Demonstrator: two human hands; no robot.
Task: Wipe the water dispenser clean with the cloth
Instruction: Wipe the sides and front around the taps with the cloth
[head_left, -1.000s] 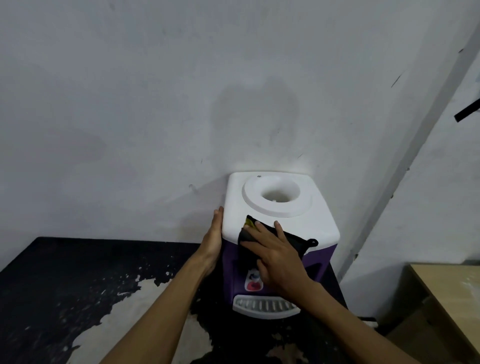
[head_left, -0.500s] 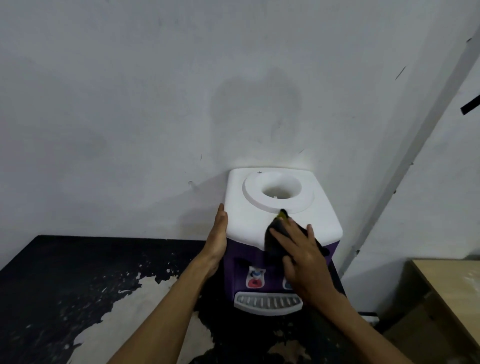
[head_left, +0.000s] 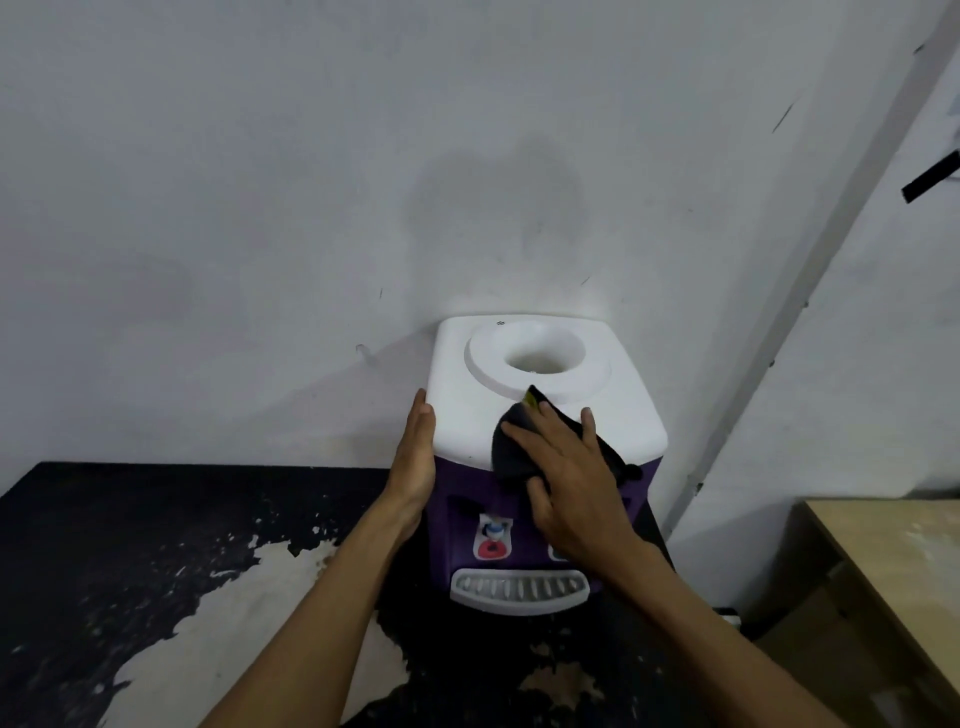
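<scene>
A small water dispenser (head_left: 467, 415) with a white top, a round bottle well and a purple body stands against the wall on a black table. A dark cloth (head_left: 511, 447) with a yellow tag lies over the front edge of the white top. My right hand (head_left: 571, 478) presses flat on the cloth with fingers spread. My left hand (head_left: 415, 457) rests flat against the dispenser's left side, fingers straight. Two taps and a white drip grille show below on the purple front.
The black table (head_left: 130, 545) has worn pale patches in its paint. A grey wall stands directly behind the dispenser. A wooden table (head_left: 893, 561) stands at the right, with a cardboard box beneath it.
My right hand has slid the cloth from the front left of the top toward the right and up, near the bottle well's rim. The left hand has stayed on the side.
</scene>
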